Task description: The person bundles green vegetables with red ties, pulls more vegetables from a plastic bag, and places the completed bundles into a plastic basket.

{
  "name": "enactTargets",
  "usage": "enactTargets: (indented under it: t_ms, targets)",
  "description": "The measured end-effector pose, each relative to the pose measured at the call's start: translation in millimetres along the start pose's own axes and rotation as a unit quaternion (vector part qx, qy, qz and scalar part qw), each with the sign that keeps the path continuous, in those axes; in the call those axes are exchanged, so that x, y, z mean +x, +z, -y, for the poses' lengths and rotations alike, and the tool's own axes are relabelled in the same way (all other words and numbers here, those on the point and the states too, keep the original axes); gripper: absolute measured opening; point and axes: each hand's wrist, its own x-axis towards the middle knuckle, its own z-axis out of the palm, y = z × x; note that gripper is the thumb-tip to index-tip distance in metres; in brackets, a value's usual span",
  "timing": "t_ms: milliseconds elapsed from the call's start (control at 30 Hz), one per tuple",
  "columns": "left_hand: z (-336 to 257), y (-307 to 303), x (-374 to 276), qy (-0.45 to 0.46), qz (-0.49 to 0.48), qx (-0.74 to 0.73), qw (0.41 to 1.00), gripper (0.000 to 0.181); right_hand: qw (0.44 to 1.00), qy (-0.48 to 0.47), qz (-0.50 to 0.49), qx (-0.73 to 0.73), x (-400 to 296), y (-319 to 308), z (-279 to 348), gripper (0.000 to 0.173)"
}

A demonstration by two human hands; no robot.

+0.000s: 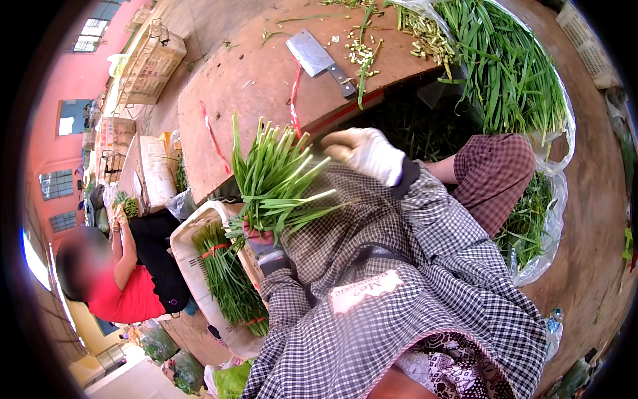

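Note:
My left hand (259, 243), in a glove, grips a loose bunch of green garlic chives (279, 184) by its lower end. Their pale cut stems fan up and to the right over my checked apron. Just right of the bunch, my right hand (366, 152) hovers in a white glove with tan fingertips, slightly blurred; I see nothing in it. A cleaver (319, 59) lies on the reddish-brown board (239, 80) beyond my hands. Red-and-white ties (296, 95) lie along the board, one hanging near its front edge.
At left, a white plastic basket (182, 244) holds chive bundles (232, 284) bound with red ties. An open plastic bag of chives (513, 70) stands at upper right. Stem trimmings (364, 55) litter the board. Another person (132, 294) in red sits at far left, near stacked crates (152, 65).

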Motion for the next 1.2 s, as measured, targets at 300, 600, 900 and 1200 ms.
enactTargets:
  t_ms: [300,600,900,1200]
  targets:
    - [4.0,0.5,13.0,-0.001,0.003,-0.019,1.0,0.026,0.975,0.025,0.218,-0.024,-20.8,57.3,-19.7,0.035]
    - [5.2,-3.5,14.6,-0.006,-0.004,-0.027,1.0,0.026,0.974,0.034,0.199,0.105,-33.0,88.4,-31.7,0.033]
    - [-0.8,-45.4,24.3,-0.003,0.094,-0.072,0.993,0.029,0.979,0.132,0.101,-0.12,-29.7,30.1,-30.7,0.027]
    - [-1.0,-12.6,20.2,-0.007,0.03,-0.01,0.999,0.026,0.942,0.218,0.033,-0.253,-42.1,-54.4,-43.1,0.053]
